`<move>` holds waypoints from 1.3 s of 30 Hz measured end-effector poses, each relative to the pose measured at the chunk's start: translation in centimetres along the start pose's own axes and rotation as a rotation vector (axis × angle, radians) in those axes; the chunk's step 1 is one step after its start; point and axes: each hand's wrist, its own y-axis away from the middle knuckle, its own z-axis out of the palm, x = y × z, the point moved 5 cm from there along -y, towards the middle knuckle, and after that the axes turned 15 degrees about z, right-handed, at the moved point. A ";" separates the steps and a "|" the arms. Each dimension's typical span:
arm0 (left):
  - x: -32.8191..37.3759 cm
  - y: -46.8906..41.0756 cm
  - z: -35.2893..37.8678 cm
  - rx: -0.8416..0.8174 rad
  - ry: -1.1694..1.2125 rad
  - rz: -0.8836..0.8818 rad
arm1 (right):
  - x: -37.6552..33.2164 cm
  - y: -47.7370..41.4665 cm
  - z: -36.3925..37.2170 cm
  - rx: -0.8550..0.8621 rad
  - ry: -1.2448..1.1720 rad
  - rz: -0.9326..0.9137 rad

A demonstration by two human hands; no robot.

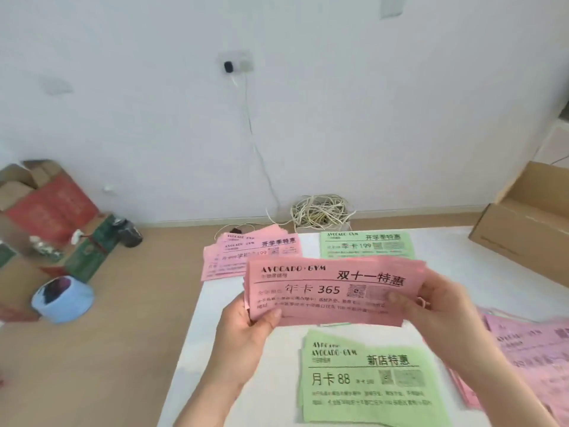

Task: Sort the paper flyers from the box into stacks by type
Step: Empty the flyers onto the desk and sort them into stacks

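Sorting flyers on a white sheet, bare along its lower-left edge.
Cardboard box and pink stack are cut off at the right edge; green stack lies at lower centre. Pink bundle is held mid-frame above it: left hand and right hand pinch its ends, thumbs on top, other fingers hidden behind.

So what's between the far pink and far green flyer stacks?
Only a bare strip of white sheet separates the far pink paper flyer stack from the far green paper flyer stack, in the head view.
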 end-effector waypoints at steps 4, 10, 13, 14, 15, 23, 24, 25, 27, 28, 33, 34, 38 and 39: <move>-3.9 -0.6 -8.4 0.116 -0.055 -0.034 | 0.2 -1.8 9.7 -0.002 0.085 0.011; -10.5 -0.8 -13.0 0.138 -0.254 -0.202 | 3.0 -4.1 17.8 0.011 0.281 0.172; -11.4 -1.1 -13.7 0.042 -0.840 -0.042 | 3.4 -3.6 19.7 0.040 0.652 0.021; -11.8 -1.1 -13.4 -0.046 -0.944 0.072 | 3.4 -3.1 20.5 0.003 0.753 -0.035; -12.5 -0.8 -12.9 -0.160 -0.981 0.167 | 3.6 -2.8 21.2 -0.046 0.818 -0.074; -13.4 -0.3 -10.6 -0.527 -1.145 0.195 | 4.3 -2.2 23.2 -0.118 1.091 -0.133; -13.3 -0.6 -10.6 -0.512 -1.155 0.193 | 4.3 -2.3 23.0 -0.120 1.066 -0.125; -13.3 -0.8 -10.5 -0.505 -1.164 0.196 | 4.2 -2.2 22.6 -0.114 1.033 -0.121; -13.1 -1.0 -10.3 -0.492 -1.157 0.203 | 3.6 -1.8 20.9 -0.080 0.965 -0.124; -12.6 -1.2 -9.9 -0.481 -1.147 0.210 | 3.1 -1.5 19.6 -0.054 0.916 -0.134; -7.5 -1.7 -4.2 -0.446 -0.927 0.438 | 3.2 1.4 9.0 0.122 0.735 -0.055; -6.5 -1.5 -2.3 -0.480 -0.898 0.493 | 3.8 1.9 6.8 0.173 0.754 -0.032; -3.3 -0.3 6.7 -0.677 -0.794 0.643 | 7.9 3.5 -2.1 0.376 0.855 0.116; -2.6 0.0 9.2 -0.726 -0.771 0.690 | 9.1 3.9 -4.1 0.416 0.859 0.172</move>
